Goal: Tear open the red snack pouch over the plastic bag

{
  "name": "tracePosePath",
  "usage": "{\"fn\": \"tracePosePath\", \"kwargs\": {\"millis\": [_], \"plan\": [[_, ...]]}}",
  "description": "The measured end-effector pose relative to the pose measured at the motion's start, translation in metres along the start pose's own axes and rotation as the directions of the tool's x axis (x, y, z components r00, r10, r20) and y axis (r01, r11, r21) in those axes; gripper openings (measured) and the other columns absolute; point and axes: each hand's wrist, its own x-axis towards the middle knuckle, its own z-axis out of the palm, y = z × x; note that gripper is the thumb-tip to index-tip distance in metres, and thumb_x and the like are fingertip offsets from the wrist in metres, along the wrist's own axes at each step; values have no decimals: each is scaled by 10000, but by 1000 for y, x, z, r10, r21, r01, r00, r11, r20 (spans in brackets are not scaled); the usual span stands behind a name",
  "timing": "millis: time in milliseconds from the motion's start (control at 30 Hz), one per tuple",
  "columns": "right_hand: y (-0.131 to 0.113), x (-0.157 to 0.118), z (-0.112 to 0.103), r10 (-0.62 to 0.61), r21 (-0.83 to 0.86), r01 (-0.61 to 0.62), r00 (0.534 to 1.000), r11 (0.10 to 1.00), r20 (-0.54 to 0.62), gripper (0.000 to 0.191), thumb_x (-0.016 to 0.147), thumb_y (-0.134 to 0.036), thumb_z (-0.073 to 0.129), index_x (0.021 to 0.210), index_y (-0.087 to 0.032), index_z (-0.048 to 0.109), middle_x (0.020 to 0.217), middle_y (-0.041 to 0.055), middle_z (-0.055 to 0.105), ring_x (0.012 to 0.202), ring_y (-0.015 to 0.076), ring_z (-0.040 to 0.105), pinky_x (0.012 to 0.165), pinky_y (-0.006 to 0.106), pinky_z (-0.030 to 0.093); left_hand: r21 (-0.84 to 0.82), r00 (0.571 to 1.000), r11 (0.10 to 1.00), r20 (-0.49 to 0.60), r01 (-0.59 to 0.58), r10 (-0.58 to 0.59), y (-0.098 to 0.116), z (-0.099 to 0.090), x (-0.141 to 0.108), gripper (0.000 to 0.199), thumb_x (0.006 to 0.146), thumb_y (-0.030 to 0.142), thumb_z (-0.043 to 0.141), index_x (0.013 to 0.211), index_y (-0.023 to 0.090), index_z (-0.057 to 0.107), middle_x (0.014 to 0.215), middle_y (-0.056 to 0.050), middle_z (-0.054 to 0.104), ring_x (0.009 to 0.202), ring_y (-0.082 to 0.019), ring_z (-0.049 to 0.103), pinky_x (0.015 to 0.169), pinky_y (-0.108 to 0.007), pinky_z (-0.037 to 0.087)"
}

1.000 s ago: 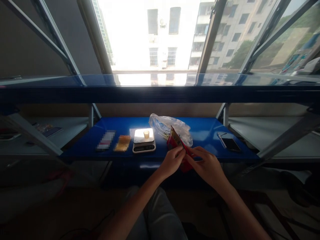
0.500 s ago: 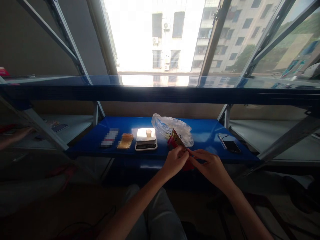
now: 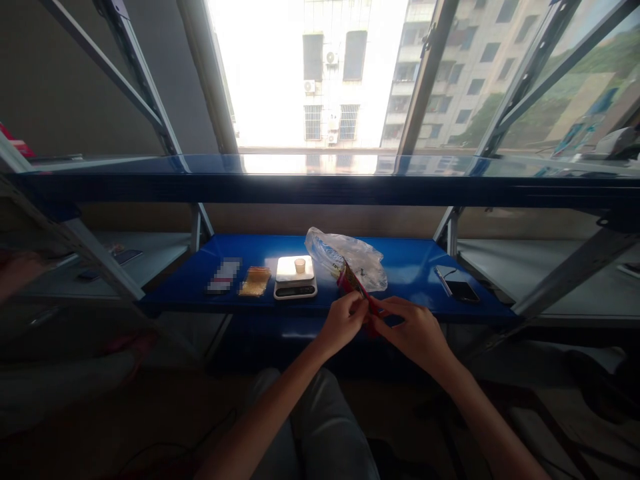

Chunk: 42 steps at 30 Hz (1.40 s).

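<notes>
Both hands are at a red foil pouch (image 3: pixel 349 280) with a gold-dark edge, tilted over the front edge of the blue shelf (image 3: pixel 400 260). My left hand (image 3: pixel 345 320) pinches its near edge, thumb against fingers. My right hand (image 3: pixel 413 330) grips the pouch from the other side with its fingertips. Behind the pouch lies a crumpled clear plastic bag (image 3: pixel 370 260) with blue print. To the left, a small cup (image 3: pixel 300 266) stands on the plate of a white kitchen scale (image 3: pixel 283 270). The pouch's contents cannot be seen.
Left of the scale lie a stack of small yellowish clear bags (image 3: pixel 255 281) and a blurred-out item (image 3: pixel 225 275). A smartphone (image 3: pixel 464 291) rests at the right. A higher blue shelf (image 3: pixel 320 190) crosses in front. Another person's hand (image 3: pixel 20 273) shows at far left.
The view has shifted slightly. My hands and the pouch have moved a little to the left, and the fingers of my right hand have changed their hold on the pouch's edge.
</notes>
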Motion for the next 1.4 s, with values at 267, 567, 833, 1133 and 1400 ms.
{"fn": "tracePosePath", "kwargs": {"millis": [267,567,833,1133,1400], "plan": [[-15,-1,6,-11,-183,8,1000,983,-11,295,801,-224,575,1022,-261,768,865,6,758,640,155,694,507,199,475,65,998,998,62,-7,3,-5,-8,-7,239,834,396,557,740,177,540,731,-39,627,761,-177,610,701,-276,481],[-15,3,14,-95,-273,85,995,958,-26,256,881,-238,518,837,-248,770,779,11,757,616,150,685,505,210,390,-144,985,974,34,173,-170,-5,-5,-8,195,753,331,545,644,172,513,681,-9,569,706,-154,578,703,-300,516],[-13,11,10,-64,-315,52,998,948,-27,278,878,-258,507,756,-199,749,703,50,739,617,167,682,513,238,334,38,995,999,-98,-2,6,-5,1,-11,196,765,267,481,602,180,546,633,-1,573,678,-141,563,658,-242,459],[12,23,-15,60,-229,-104,980,968,-192,293,819,-295,528,684,-166,753,652,82,738,563,191,658,530,252,375,247,976,968,-219,48,7,0,-5,-25,241,700,241,467,465,204,500,535,-15,545,625,-163,547,601,-263,388],[-15,11,0,-8,-125,-4,995,992,-97,267,845,-229,524,762,-194,775,770,55,768,672,179,706,599,226,448,255,974,951,-185,175,-129,3,-26,-13,252,790,351,474,596,209,548,573,-2,613,615,-166,607,630,-275,454]]}}
